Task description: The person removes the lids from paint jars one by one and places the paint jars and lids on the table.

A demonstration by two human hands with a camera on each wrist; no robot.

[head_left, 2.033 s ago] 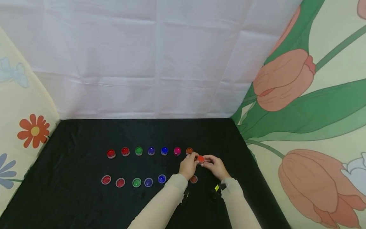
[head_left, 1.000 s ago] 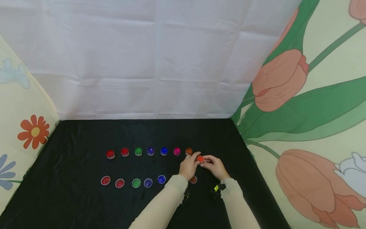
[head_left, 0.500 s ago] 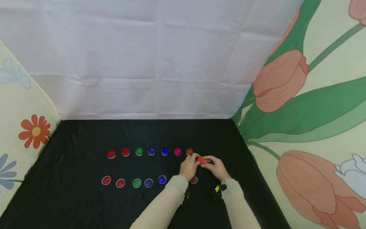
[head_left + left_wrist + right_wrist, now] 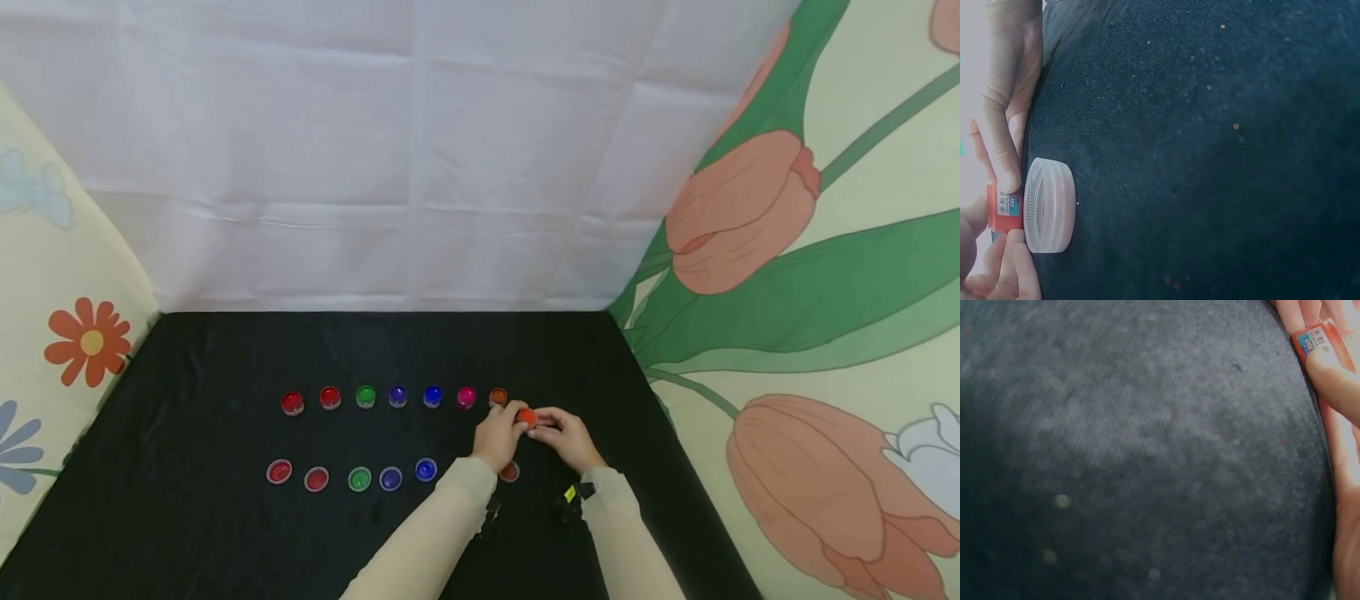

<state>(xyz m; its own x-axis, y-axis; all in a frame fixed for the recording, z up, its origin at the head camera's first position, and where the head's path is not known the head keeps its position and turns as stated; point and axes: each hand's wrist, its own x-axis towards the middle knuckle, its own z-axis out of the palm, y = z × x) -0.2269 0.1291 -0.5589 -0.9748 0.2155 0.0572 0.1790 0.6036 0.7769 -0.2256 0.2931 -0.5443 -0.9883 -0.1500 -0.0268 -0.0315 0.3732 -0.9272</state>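
Note:
Both hands hold one small orange-red paint jar (image 4: 527, 417) at the right end of the back row of jars. My left hand (image 4: 495, 439) grips it from the left and my right hand (image 4: 567, 439) pinches it from the right. In the left wrist view the jar (image 4: 1005, 211) shows a printed label, partly covered by the right thumb. A ridged translucent cap (image 4: 1051, 206) lies on the cloth close beside it. The right wrist view also shows the right thumb pressed on the jar's label (image 4: 1315, 340). A brown jar (image 4: 498, 396) stands just behind the left fingertips.
Several paint jars, among them a green jar (image 4: 365, 397) and a pink jar (image 4: 467, 397), form a back row on the black cloth (image 4: 187, 533). Nearer lies a row of round caps, including a red cap (image 4: 279, 472) and a brown cap (image 4: 510, 472) beside the left wrist.

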